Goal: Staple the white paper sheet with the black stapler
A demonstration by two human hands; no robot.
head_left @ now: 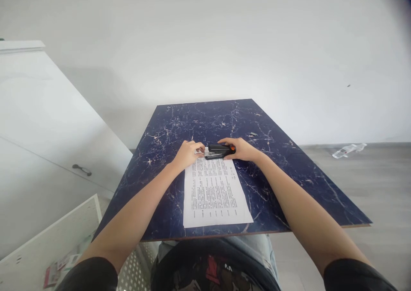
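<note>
A black stapler (pixel 216 151) with an orange spot near its rear lies sideways across the top of a printed sheet of paper (pixel 215 192). Its metal parts show at the left end. My right hand (pixel 240 148) is wrapped round the rear of the stapler, thumb on the near side and fingers on the far side. At the stapler's left end, my left hand (pixel 189 153) has its fingertips pinched together over the paper's top left corner. Whatever lies between those fingertips is too small to make out.
The paper rests on a dark blue marble-patterned table (pixel 167 128). A small greyish piece (pixel 253 134) lies beyond my right hand. White cabinet (pixel 48 132) stands left, a white-rimmed bin (pixel 51 229) below it. Clear plastic (pixel 349 150) lies on the floor at right.
</note>
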